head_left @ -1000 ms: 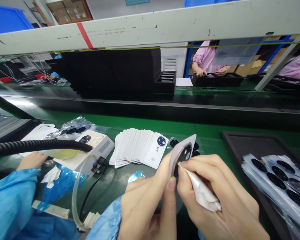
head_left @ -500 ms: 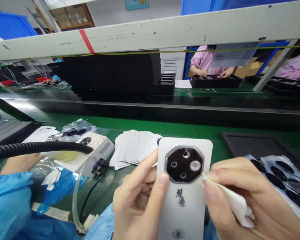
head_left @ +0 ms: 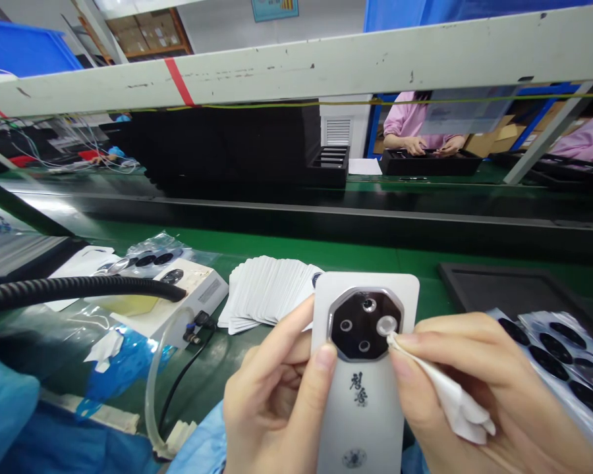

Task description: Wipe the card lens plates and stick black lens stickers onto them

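Observation:
My left hand grips a white phone back cover by its left edge, the thumb beside the camera area. The cover stands upright facing me, with black lettering and a round emblem low on it. Near its top sits a black octagonal camera lens plate in a silver frame. My right hand pinches a folded white wiping cloth. The cloth's tip touches the lens plate at its lower right, just under the large round lens. The cover's lower end runs out of the frame.
Fanned white covers lie behind my left hand. A white box-shaped device with a black corrugated hose stands left. Black lens plates on film and a black tray are right. A co-worker in pink sits across.
My right hand has moved the cloth slightly left, from the lens frame's right edge onto the plate. At the left, a co-worker's hand has gone out of view. My left hand keeps its hold.

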`<state>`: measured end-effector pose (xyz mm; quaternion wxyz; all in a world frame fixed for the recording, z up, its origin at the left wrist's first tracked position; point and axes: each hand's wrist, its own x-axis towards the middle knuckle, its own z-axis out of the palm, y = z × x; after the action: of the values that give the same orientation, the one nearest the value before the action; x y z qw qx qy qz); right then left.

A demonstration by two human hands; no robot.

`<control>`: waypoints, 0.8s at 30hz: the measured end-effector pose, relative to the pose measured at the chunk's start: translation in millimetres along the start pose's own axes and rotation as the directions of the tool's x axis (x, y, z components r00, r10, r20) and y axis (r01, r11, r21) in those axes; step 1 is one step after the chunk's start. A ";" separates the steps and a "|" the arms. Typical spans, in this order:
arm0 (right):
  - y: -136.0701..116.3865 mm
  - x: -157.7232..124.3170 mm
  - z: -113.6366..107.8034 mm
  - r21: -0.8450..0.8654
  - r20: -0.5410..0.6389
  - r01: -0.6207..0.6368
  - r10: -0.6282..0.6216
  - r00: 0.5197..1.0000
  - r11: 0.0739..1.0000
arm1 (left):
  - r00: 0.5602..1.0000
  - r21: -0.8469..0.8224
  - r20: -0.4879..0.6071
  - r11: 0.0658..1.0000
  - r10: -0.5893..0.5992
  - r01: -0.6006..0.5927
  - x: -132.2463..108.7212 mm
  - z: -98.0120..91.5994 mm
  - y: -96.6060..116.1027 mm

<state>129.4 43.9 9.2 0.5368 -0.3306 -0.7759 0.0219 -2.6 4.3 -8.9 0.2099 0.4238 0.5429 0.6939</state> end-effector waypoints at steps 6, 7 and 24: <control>-14.1 -8.2 11.0 -0.263 -0.060 -0.047 0.032 0.998 0.964 | 0.996 0.143 -0.086 0.989 0.037 -0.024 -9.6 2.3 -2.8; -16.3 -8.9 13.6 -0.271 -0.053 -0.049 0.036 0.998 0.961 | 0.995 0.192 -0.087 0.981 0.040 -0.023 -11.0 1.4 -3.3; -8.3 -20.8 21.7 -0.352 0.100 0.208 -0.184 0.978 0.913 | 0.965 0.342 -0.038 0.910 0.261 -0.232 -5.7 -3.4 -7.8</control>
<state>111.2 33.2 -13.8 0.4409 -0.3432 -0.8130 -0.1640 -3.5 0.6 -18.3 0.0229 0.4894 0.6033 0.6293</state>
